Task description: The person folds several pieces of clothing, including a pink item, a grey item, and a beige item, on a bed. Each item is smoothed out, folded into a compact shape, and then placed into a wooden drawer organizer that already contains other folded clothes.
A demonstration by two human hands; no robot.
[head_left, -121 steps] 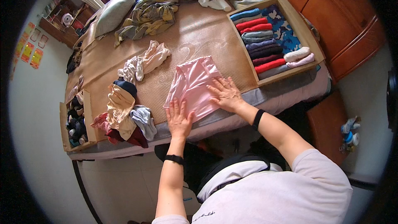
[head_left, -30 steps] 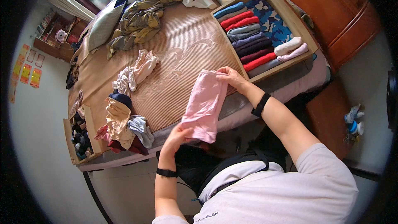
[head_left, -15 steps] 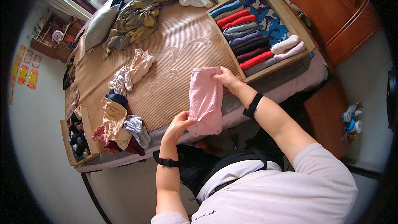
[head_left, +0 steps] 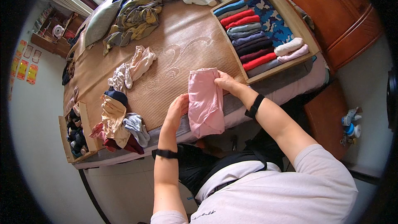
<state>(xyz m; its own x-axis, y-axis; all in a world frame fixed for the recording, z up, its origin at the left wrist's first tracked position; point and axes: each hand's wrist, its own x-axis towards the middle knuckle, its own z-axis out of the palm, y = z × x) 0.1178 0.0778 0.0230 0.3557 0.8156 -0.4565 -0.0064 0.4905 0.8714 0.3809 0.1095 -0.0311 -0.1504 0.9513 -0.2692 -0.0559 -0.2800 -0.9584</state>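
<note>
A pair of pink underpants point(head_left: 205, 103), folded into a long strip with the waistband at the top, is held in front of me over the near bed edge. My right hand point(head_left: 226, 81) pinches its upper right side. Along its left side is my left hand point(head_left: 178, 104), closed at the edge with its fingertips partly hidden by the cloth. A wooden drawer point(head_left: 286, 67) at the right holds a row of rolled clothes in blue, red, grey and dark shades. Two rolls, one cream point(head_left: 289, 46) and one pale pink point(head_left: 293, 53), lie beside that row.
To the left lies a loose heap of clothes point(head_left: 114, 118), with pale crumpled garments point(head_left: 132, 68) behind it. A smaller wooden box point(head_left: 86, 128) of dark socks or similar items stands at the bed's left corner. Rumpled bedding point(head_left: 139, 12) lies across the far side.
My left hand has moved up along the left edge from the lower corner of the pink underpants. The lower left part now lies folded inward. My right hand has shifted slightly down.
</note>
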